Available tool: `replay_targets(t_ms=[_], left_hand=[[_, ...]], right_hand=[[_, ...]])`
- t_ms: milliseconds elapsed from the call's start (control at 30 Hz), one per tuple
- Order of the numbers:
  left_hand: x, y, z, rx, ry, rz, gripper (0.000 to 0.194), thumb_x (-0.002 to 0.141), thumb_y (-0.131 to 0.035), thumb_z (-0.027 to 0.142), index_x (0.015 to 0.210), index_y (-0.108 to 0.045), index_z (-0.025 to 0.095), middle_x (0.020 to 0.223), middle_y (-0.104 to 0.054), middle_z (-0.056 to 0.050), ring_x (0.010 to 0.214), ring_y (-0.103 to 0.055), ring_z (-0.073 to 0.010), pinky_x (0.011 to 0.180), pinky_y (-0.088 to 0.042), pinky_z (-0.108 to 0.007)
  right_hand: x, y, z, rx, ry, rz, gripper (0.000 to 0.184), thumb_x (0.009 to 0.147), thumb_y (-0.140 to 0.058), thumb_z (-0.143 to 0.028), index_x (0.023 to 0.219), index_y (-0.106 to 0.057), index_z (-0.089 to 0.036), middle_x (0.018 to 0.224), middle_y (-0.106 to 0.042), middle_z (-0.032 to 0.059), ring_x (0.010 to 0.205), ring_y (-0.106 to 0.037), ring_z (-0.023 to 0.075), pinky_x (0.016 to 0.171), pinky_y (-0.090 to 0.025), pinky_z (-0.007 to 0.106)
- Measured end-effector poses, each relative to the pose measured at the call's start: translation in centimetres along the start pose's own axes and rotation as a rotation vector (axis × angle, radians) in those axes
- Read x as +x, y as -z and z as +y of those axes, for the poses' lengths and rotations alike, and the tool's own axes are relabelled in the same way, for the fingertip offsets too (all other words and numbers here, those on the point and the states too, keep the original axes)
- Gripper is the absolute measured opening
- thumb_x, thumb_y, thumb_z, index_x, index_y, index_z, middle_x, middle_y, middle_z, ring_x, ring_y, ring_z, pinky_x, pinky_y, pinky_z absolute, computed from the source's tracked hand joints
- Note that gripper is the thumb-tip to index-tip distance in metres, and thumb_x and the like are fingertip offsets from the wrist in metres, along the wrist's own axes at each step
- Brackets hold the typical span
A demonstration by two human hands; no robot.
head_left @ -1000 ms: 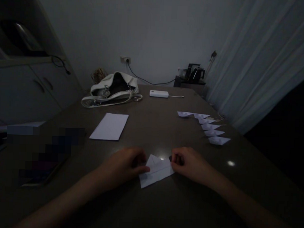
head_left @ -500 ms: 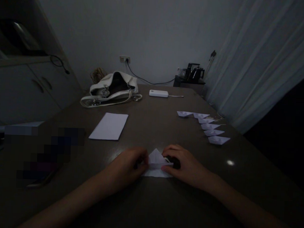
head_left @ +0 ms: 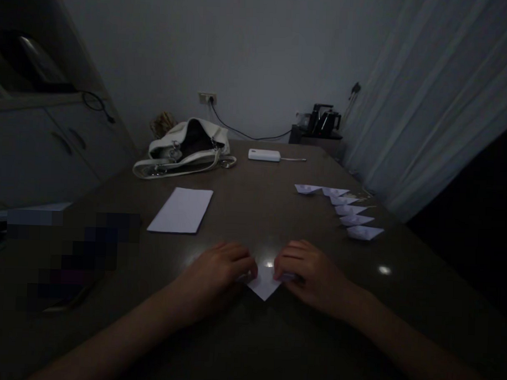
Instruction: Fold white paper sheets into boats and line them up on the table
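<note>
A small folded sheet of white paper (head_left: pixel 264 285) is between my two hands, low over the dark table, with one corner pointing towards me. My left hand (head_left: pixel 219 272) grips its left side, fingers curled. On the right side, my right hand (head_left: pixel 312 275) pinches it with thumb and fingers. The paper's outer ends are partly hidden by my fingers. Several folded paper boats (head_left: pixel 364 232) stand in a bent row at the right. To the left lies a stack of white paper (head_left: pixel 181 211).
A white handbag (head_left: pixel 188 149) lies open at the back left of the table (head_left: pixel 252 212). Near the back edge is a white power bank (head_left: pixel 264 155) with a short cable. Black kettles (head_left: pixel 324 123) stand beyond the far right. Something pixelated lies at the left.
The folded paper has been turned over or round: its point faced away from me and now points towards me. Both hands have shifted their hold on its sides.
</note>
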State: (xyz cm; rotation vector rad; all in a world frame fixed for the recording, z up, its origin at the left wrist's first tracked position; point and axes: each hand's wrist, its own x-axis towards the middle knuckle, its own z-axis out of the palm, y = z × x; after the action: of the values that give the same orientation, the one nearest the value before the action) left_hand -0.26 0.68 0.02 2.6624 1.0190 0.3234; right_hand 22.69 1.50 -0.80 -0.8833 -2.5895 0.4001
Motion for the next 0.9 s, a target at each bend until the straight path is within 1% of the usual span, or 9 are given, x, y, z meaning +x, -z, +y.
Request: replay_targets(t_ms=[100, 200, 267, 333, 467, 600, 700, 800, 900], left_hand=[[0.0, 0.1, 0.1, 0.022, -0.025, -0.067, 0.019, 0.079, -0.053, 0.009, 0.093, -0.059, 0.02, 0.093, -0.06, -0.003, 0.087, -0.054, -0.0183, 0.074, -0.036, -0.029], [0.0, 0.3, 0.3, 0.037, -0.031, -0.101, 0.014, 0.081, -0.056, 0.016, 0.092, -0.062, 0.021, 0.089, -0.061, -0.003, 0.085, -0.054, -0.0186, 0.073, -0.037, -0.029], [0.0, 0.4, 0.4, 0.022, -0.023, -0.11, 0.013, 0.082, -0.055, 0.017, 0.092, -0.064, 0.02, 0.088, -0.061, -0.004, 0.082, -0.055, -0.0181, 0.071, -0.038, -0.029], [-0.1, 0.4, 0.3, -0.013, -0.004, -0.108, 0.015, 0.083, -0.054, 0.016, 0.092, -0.064, 0.02, 0.089, -0.061, -0.004, 0.081, -0.055, -0.0174, 0.069, -0.039, -0.027], [-0.1, 0.2, 0.0, -0.119, 0.061, -0.101, 0.016, 0.086, -0.051, 0.02, 0.094, -0.065, 0.02, 0.092, -0.061, -0.004, 0.08, -0.057, -0.0158, 0.068, -0.04, -0.025], [-0.1, 0.2, -0.3, -0.208, 0.145, -0.09, 0.021, 0.09, -0.045, 0.026, 0.091, -0.064, 0.018, 0.086, -0.062, -0.004, 0.075, -0.057, -0.0148, 0.065, -0.04, -0.024], [0.1, 0.2, -0.4, -0.286, 0.218, -0.071, 0.018, 0.09, -0.045, 0.025, 0.092, -0.061, 0.018, 0.083, -0.063, -0.003, 0.073, -0.058, -0.0141, 0.063, -0.04, -0.023], [0.2, 0.2, -0.4, -0.344, 0.286, -0.065, 0.016, 0.088, -0.046, 0.024, 0.096, -0.058, 0.018, 0.082, -0.064, -0.002, 0.071, -0.058, -0.0139, 0.061, -0.04, -0.023], [0.3, -0.1, -0.4, -0.386, 0.328, -0.029, 0.015, 0.087, -0.048, 0.024, 0.099, -0.054, 0.018, 0.083, -0.064, -0.003, 0.07, -0.059, -0.0142, 0.06, -0.041, -0.024]], right_hand=[[0.0, 0.0, 0.0, -0.017, 0.0, -0.086, 0.015, 0.074, -0.056, -0.006, 0.078, -0.061, -0.019, 0.081, -0.064, 0.0006, 0.082, -0.054, 0.0159, 0.077, -0.032, 0.031], [0.0, 0.1, -0.1, 0.009, -0.007, -0.128, 0.005, 0.078, -0.061, -0.017, 0.081, -0.062, -0.02, 0.081, -0.065, 0.0005, 0.081, -0.056, 0.0154, 0.08, -0.031, 0.032], [-0.1, 0.2, -0.2, 0.024, -0.008, -0.145, 0.005, 0.08, -0.062, -0.023, 0.083, -0.063, -0.02, 0.082, -0.066, 0.0003, 0.081, -0.057, 0.0149, 0.081, -0.031, 0.032], [-0.1, 0.3, -0.3, 0.028, -0.006, -0.154, 0.007, 0.082, -0.061, -0.026, 0.084, -0.064, -0.02, 0.082, -0.066, 0.0003, 0.081, -0.058, 0.0145, 0.081, -0.032, 0.032], [-0.1, 0.2, -0.1, 0.047, -0.033, -0.149, 0.012, 0.086, -0.057, -0.026, 0.083, -0.066, -0.019, 0.081, -0.066, 0.0016, 0.079, -0.058, 0.0142, 0.078, -0.035, 0.03], [0.0, -0.2, 0.2, 0.082, -0.101, -0.138, 0.016, 0.088, -0.054, -0.025, 0.08, -0.065, -0.016, 0.078, -0.064, 0.0033, 0.075, -0.057, 0.014, 0.069, -0.038, 0.026], [0.1, -0.5, 0.4, 0.131, -0.2, -0.092, 0.008, 0.085, -0.058, -0.023, 0.09, -0.061, -0.018, 0.079, -0.063, 0.0017, 0.071, -0.056, 0.0128, 0.064, -0.038, 0.024], [0.2, -0.7, 0.4, 0.23, -0.293, -0.049, 0.019, 0.084, -0.059, -0.022, 0.102, -0.053, -0.02, 0.078, -0.063, -0.0005, 0.067, -0.057, 0.0113, 0.06, -0.037, 0.022], [0.3, -1.0, 0.4, 0.282, -0.341, -0.015, 0.018, 0.086, -0.057, -0.023, 0.102, -0.048, -0.021, 0.073, -0.06, -0.0024, 0.064, -0.056, 0.0107, 0.057, -0.037, 0.021]])
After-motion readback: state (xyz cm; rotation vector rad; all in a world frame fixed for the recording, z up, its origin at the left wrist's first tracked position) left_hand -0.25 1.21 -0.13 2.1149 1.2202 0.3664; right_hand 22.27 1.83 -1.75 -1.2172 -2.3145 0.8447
